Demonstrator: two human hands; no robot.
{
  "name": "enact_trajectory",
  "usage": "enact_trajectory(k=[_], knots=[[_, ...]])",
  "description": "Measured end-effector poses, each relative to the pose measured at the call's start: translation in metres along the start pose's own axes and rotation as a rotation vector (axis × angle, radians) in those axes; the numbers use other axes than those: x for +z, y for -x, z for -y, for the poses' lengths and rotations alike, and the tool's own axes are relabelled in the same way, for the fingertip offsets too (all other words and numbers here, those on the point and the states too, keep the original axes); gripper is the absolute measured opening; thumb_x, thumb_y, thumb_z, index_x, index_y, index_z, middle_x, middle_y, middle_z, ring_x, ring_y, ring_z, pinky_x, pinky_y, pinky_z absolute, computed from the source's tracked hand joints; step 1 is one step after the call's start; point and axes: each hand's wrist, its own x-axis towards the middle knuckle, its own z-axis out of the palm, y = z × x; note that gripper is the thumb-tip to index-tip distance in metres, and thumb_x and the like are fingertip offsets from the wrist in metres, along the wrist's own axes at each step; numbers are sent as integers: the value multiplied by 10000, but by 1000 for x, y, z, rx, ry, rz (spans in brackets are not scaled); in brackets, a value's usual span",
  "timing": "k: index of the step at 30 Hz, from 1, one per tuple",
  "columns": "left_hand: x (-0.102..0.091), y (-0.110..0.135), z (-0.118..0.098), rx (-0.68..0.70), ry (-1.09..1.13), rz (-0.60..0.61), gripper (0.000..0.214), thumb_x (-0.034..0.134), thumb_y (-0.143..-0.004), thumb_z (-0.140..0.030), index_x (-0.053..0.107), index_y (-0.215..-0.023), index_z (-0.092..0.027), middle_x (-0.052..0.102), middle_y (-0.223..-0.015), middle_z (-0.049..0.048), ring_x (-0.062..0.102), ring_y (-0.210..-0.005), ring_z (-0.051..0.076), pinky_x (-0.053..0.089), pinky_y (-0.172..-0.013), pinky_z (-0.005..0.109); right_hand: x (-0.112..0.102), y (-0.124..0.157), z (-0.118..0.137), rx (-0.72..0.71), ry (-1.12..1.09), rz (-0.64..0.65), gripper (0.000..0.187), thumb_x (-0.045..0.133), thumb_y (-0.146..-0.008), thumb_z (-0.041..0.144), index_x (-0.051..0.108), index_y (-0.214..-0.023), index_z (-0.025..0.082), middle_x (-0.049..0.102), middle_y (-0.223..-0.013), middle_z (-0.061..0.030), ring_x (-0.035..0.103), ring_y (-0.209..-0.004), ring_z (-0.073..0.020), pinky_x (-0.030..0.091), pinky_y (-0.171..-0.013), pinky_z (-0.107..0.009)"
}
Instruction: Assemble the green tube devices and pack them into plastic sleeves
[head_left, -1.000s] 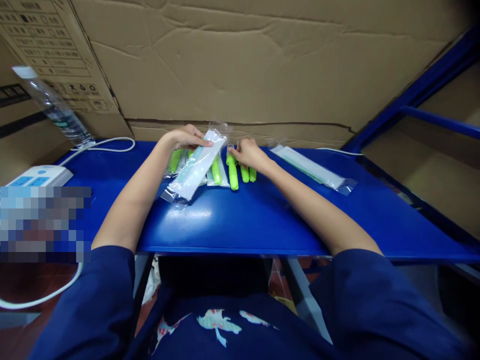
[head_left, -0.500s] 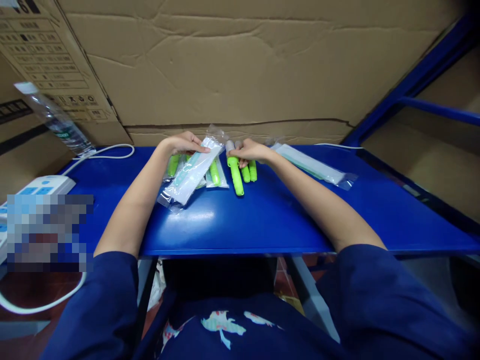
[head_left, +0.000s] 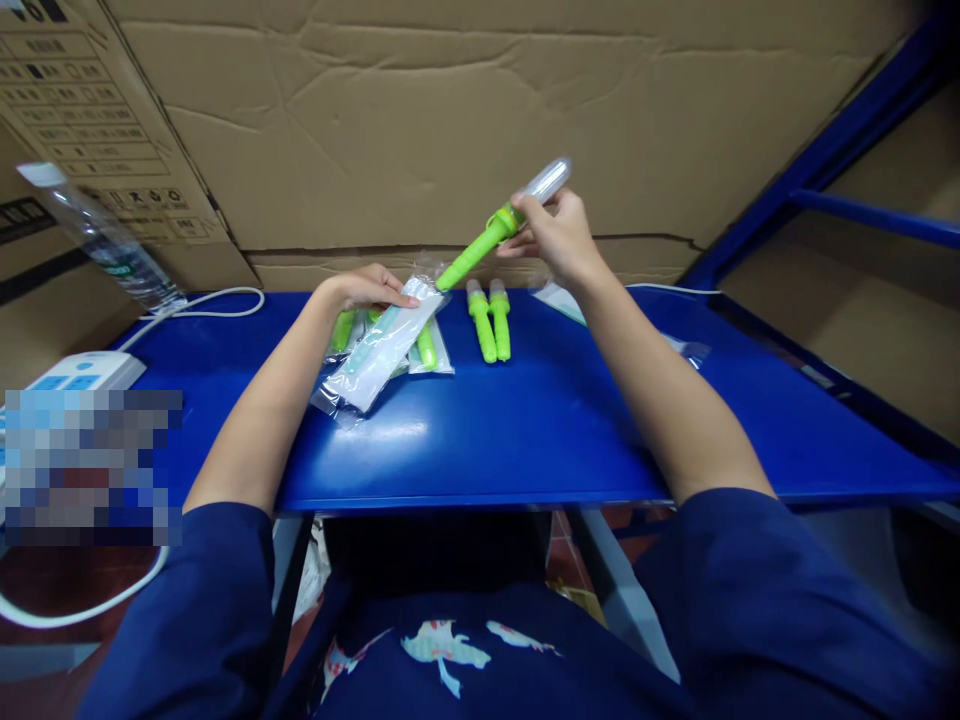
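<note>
My right hand (head_left: 555,232) is raised above the blue table (head_left: 525,430), pinching a green toothbrush-like stick with a clear cap (head_left: 491,232) that slants down to the left. Its lower tip reaches the mouth of a clear plastic pouch with a white insert (head_left: 379,345). My left hand (head_left: 367,288) grips the top of that pouch, which lies over more bagged green sticks (head_left: 427,348). Two loose green sticks (head_left: 489,318) lie side by side on the table just right of the pouch.
Another long clear pouch (head_left: 679,345) lies at the back right behind my right arm. A plastic water bottle (head_left: 97,235) leans at the far left beside a white power strip (head_left: 75,370) and its cable. Cardboard sheets wall the back; a blue frame rises at right.
My right hand picked one green stick up from the row on the table and lifted it, angling its lower end toward the pouch. My left hand kept its hold on the pouch.
</note>
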Motion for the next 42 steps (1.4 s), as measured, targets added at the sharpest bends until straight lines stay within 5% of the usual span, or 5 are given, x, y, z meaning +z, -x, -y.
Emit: enact_trajectory(k=[7,19,27,37,42], knots=[[9,5,-10,-34,-21,-16,261,930,-627,-374,842,-761,-168,771,-764,75,636,-661,147,447,-624,271,-2,-3,-5,-26,-2,-22,461,754,-892,569,514,-1137,261,691,-881,-25,757,-767,-214,673,-679,-361],[25,6,-21,27,24,54,331,884,-692,-356,845,-974,-187,778,-852,46,644,-714,136,439,-698,268,33,28,-9,214,-120,123,504,792,-889,464,472,-1226,269,706,-866,0,735,-668,-167,705,-682,-341],[26,6,-25,92,31,76,305,884,-701,-327,840,-951,-159,763,-837,50,635,-731,138,438,-726,281,33,30,-13,312,-26,277,549,611,-949,702,551,-1198,216,745,-936,-128,774,-779,-265,686,-623,-395],[32,11,-31,152,2,61,206,898,-666,-299,854,-814,-162,756,-787,80,663,-690,175,463,-686,300,16,21,-7,174,-34,201,303,801,-878,444,600,-988,246,682,-831,-34,675,-679,-156,614,-586,-288],[28,10,-29,149,33,64,291,893,-681,-348,862,-914,-177,766,-813,72,660,-718,168,467,-683,285,17,29,-1,119,55,286,396,883,-806,484,614,-960,238,675,-804,-41,658,-714,-181,608,-616,-326]])
